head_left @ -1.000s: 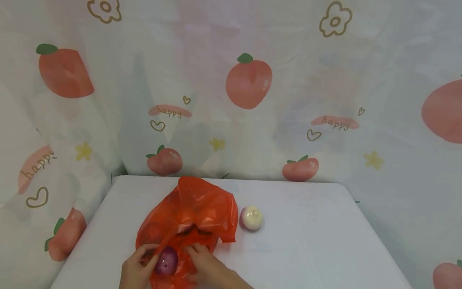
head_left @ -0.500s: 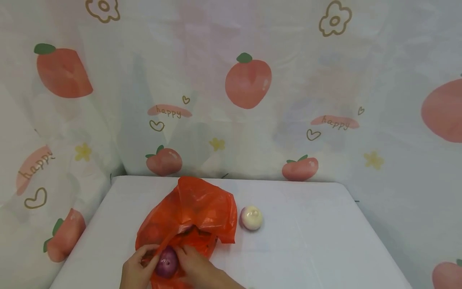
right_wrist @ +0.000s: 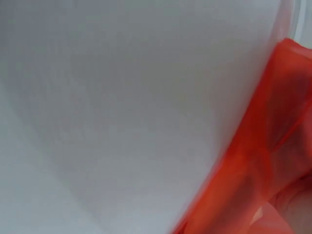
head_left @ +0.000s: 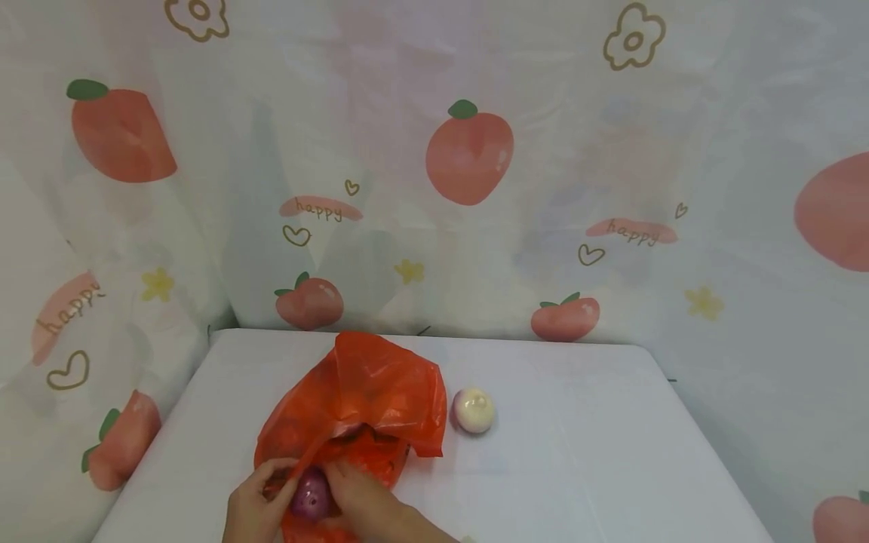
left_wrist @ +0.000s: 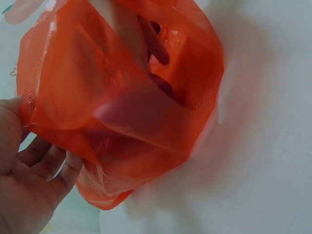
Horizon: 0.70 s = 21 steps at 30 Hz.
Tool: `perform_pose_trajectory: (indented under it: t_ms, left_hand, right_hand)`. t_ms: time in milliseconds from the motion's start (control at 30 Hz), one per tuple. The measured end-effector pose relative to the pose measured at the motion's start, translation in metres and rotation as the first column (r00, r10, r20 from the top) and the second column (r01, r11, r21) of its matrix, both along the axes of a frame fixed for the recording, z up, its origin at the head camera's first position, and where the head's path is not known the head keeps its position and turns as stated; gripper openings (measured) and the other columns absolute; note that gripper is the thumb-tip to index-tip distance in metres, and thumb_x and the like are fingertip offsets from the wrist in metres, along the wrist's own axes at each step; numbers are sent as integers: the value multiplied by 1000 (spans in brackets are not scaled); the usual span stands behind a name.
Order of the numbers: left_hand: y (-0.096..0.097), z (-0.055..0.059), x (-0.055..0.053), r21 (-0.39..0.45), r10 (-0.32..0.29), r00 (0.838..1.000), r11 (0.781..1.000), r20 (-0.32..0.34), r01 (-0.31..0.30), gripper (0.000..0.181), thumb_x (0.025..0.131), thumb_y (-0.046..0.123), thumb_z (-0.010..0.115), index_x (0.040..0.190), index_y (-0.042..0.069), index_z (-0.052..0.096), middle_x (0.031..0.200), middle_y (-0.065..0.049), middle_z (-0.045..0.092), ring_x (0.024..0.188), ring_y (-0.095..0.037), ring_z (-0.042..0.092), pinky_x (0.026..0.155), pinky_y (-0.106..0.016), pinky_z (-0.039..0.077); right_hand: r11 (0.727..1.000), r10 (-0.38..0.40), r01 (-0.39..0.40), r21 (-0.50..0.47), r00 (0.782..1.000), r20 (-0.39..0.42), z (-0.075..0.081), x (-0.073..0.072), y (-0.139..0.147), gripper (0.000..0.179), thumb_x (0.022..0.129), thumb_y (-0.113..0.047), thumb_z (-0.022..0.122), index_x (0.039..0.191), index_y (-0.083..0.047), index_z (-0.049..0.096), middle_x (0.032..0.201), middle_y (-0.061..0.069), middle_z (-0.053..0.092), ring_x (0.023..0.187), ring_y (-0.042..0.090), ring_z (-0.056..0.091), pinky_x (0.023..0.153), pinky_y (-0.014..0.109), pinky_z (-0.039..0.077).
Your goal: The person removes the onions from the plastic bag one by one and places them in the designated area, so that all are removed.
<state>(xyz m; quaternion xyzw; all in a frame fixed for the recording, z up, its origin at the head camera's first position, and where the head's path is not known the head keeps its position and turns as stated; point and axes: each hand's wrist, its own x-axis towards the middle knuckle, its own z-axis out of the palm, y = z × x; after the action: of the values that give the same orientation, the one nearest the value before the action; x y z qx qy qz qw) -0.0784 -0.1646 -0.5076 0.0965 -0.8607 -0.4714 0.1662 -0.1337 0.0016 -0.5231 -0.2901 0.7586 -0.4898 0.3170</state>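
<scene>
A red plastic bag (head_left: 380,385) lies at the front left of the table, its mouth toward me. My left hand (head_left: 254,501) pinches the rim of the bag between thumb and fingers; the left wrist view shows this hand (left_wrist: 34,180) at the bag's edge. A purple onion (head_left: 311,495) sits in the bag's mouth, between both hands. My right hand (head_left: 366,501) reaches into the opening and holds the onion from its right side, fingers curled at it. Red plastic (right_wrist: 243,180) covers much of this hand in the right wrist view.
To the right of the bag an onion with a pale top (head_left: 474,410) rests on the white table (head_left: 577,452). Behind and at the left hangs a pale cloth backdrop (head_left: 516,249) printed with peaches.
My right hand has moved left to the purple onion and closed on it. The onion has shifted slightly. My left hand keeps its hold on the bag; the pale-topped onion stays put.
</scene>
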Motion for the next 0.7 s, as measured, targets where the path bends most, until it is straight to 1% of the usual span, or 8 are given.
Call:
perform_pose_trajectory:
  t_ms: [33, 100, 167, 200, 400, 533, 633, 700]
  left_hand:
    - [0, 0, 0, 2, -3, 1000, 1000, 6, 3, 18, 77, 1, 73, 92, 9, 69, 78, 2, 67, 70, -5, 61, 59, -23, 51]
    - [0, 0, 0, 14, -10, 1000, 1000, 22, 10, 17, 77, 1, 72, 93, 8, 69, 79, 1, 67, 71, -6, 61, 60, -23, 51]
    - [0, 0, 0, 25, -15, 999, 1000, 37, 14, 16, 78, 2, 72, 93, 8, 69, 80, 1, 67, 71, -7, 61, 60, -23, 51]
    - [0, 0, 0, 27, -17, 999, 1000, 42, 16, 16, 78, 3, 72, 93, 8, 69, 80, 0, 67, 71, -7, 61, 60, -23, 51]
    - [1, -2, 0, 20, -17, 1000, 1000, 15, 16, 18, 77, 1, 74, 92, 8, 69, 79, 1, 66, 70, -6, 60, 59, -23, 50]
    - [1, -2, -1, 22, -13, 1000, 1000, 28, 13, 18, 77, 1, 73, 93, 9, 69, 79, 2, 66, 70, -6, 60, 59, -23, 50]
    - [1, -1, -1, 18, -11, 999, 1000, 53, 10, 17, 78, 3, 72, 93, 8, 69, 81, 1, 67, 72, -8, 61, 60, -23, 50]
    - [1, 1, -1, 22, -10, 997, 1000, 72, 8, 16, 78, 3, 72, 94, 8, 69, 81, 0, 67, 73, -10, 61, 61, -23, 50]
  right_hand:
    - [996, 64, -49, 81, 978, -197, -2, 0, -1, 65, 89, -44, 59, 143, -23, 30, 136, -4, 37, 119, 10, 43, 96, 33, 41]
    - [979, 152, -43, 201, 809, -568, -5, 0, -1, 78, 86, -43, 62, 147, -18, 21, 138, -4, 32, 121, 6, 39, 96, 25, 38]
    - [974, 173, -25, 224, 719, -673, -6, 1, -2, 81, 85, -45, 60, 147, -15, 18, 136, 0, 32, 120, 8, 39, 97, 24, 37]
    - [976, 166, -16, 218, 703, -691, -6, 2, -3, 79, 86, -45, 59, 147, -14, 19, 134, 1, 33, 119, 8, 41, 96, 24, 38]
    - [966, 129, 55, 255, 749, -650, -3, 3, -4, 72, 84, -48, 62, 138, -10, 33, 125, 0, 39, 109, 7, 46, 91, 23, 42]
    - [973, 2, 72, 221, 948, -319, 1, 1, 0, 75, 81, -39, 71, 141, -18, 32, 130, -7, 36, 111, 7, 46, 92, 34, 44]
    - [961, -95, 130, 243, 984, -152, 3, -1, 2, 78, 77, -35, 77, 141, -24, 33, 129, -10, 36, 109, 9, 48, 89, 41, 46]
    - [943, -106, 154, 296, 979, -171, 4, -2, 4, 79, 75, -35, 78, 140, -25, 35, 127, -9, 36, 108, 11, 48, 88, 42, 46]
